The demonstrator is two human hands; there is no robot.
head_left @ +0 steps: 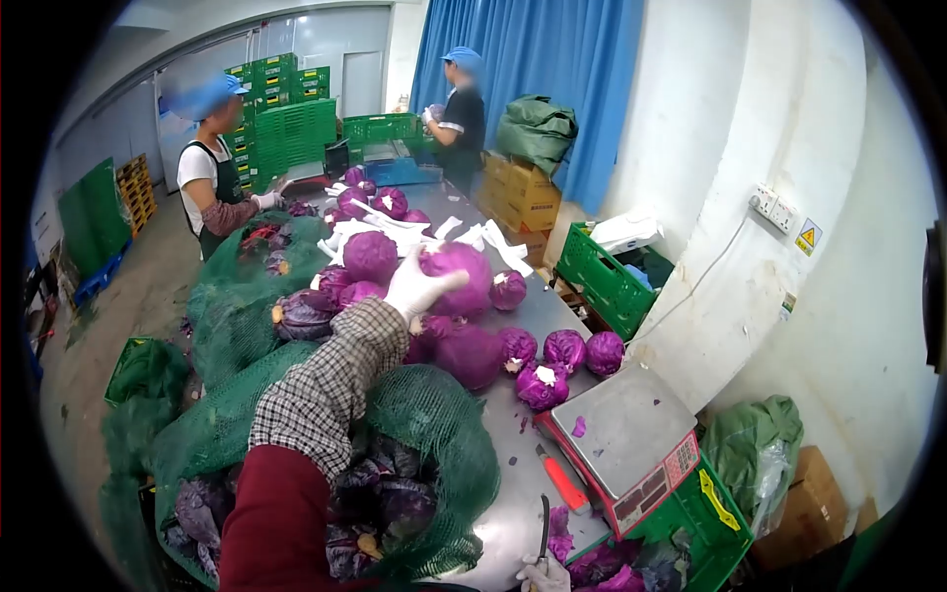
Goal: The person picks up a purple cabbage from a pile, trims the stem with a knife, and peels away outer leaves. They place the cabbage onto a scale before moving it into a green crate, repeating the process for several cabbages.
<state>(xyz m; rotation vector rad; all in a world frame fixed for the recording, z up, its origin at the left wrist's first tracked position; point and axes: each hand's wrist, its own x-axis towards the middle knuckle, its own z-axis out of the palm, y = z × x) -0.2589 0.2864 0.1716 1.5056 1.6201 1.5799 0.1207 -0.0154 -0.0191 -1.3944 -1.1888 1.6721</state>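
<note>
My left hand (422, 288), in a white glove below a checkered sleeve, is spread around a large red cabbage (464, 278), slightly blurred, among other heads on the metal table. Close by lie another round cabbage (371, 258) and a big one (469, 355) nearer to me. At the bottom edge my gloved right hand (544, 574) is closed on the handle of a knife (545, 523), its dark, curved blade pointing up. Loose purple leaves (558, 535) lie beside the knife.
A scale (626, 429) stands at right, with a red-handled knife (563, 481) beside it. A green crate (725, 528) holds leaves below. Green mesh sacks (434, 414) of cabbages line the left side. Two co-workers (212, 163) (462, 123) stand farther along the table.
</note>
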